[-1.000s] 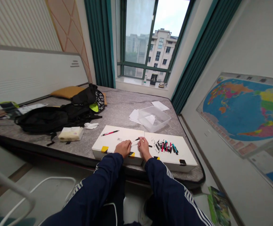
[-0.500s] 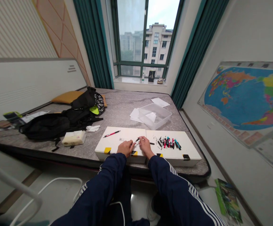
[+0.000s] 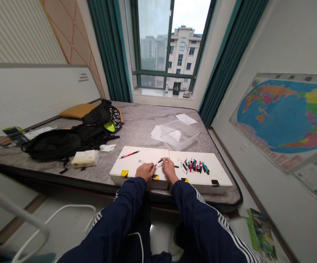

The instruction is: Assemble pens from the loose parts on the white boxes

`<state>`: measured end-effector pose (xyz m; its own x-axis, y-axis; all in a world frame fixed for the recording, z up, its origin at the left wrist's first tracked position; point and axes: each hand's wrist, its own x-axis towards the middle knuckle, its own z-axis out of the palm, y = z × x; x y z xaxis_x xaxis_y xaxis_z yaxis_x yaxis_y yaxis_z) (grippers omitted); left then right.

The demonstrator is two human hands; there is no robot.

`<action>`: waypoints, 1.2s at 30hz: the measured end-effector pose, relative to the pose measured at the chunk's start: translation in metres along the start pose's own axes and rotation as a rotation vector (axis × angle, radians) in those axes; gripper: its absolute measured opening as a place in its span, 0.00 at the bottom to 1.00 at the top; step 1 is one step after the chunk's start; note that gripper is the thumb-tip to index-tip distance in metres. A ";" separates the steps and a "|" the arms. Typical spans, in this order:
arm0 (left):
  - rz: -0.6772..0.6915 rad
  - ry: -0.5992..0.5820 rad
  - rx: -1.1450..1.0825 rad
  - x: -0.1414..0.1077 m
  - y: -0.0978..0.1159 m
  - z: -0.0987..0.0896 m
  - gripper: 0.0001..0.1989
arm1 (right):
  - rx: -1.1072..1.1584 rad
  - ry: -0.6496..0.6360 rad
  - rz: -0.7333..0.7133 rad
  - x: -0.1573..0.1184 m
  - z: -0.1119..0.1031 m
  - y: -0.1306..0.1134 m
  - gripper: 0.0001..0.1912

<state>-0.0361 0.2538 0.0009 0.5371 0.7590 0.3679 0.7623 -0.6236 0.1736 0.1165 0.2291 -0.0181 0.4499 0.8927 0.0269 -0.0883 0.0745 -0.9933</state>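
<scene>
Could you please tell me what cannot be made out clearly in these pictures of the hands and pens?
Head view only:
- Pen between the hands: the left hand and right hand hide part of it, so which one grips it is unclear.
- Small pieces beside the pen pile: too small to identify.
- Chair frame: cut off by the left edge.

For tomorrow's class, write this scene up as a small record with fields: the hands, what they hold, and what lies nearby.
Left hand: fingertips on a black pen
Right hand: fingers on the same pen
Under the hands: white boards
Nearby: red pen; coloured pen parts
Farther off: clear plastic box
</scene>
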 end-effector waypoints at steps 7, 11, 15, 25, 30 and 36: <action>-0.032 -0.020 -0.054 0.005 -0.001 -0.001 0.22 | -0.242 0.115 -0.154 -0.001 -0.035 -0.039 0.22; -0.048 -0.040 -0.080 0.007 -0.003 0.002 0.23 | -0.673 0.051 -0.223 0.004 -0.096 -0.070 0.20; -0.015 -0.020 -0.125 0.006 -0.005 0.004 0.22 | -1.069 -0.040 -0.030 0.008 -0.146 -0.083 0.19; -0.092 -0.107 -0.064 0.005 -0.009 0.009 0.25 | -1.383 -0.014 0.092 0.016 -0.157 -0.075 0.16; -0.079 -0.133 -0.048 0.000 -0.010 0.007 0.26 | -1.274 0.146 0.041 0.018 -0.158 -0.078 0.15; -0.099 -0.126 -0.084 -0.002 -0.008 0.009 0.27 | -1.065 0.135 0.024 0.026 -0.173 -0.088 0.12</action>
<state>-0.0403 0.2587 -0.0097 0.5058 0.8318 0.2286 0.7837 -0.5539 0.2813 0.2899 0.1690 0.0507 0.5584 0.8275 0.0581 0.6924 -0.4263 -0.5822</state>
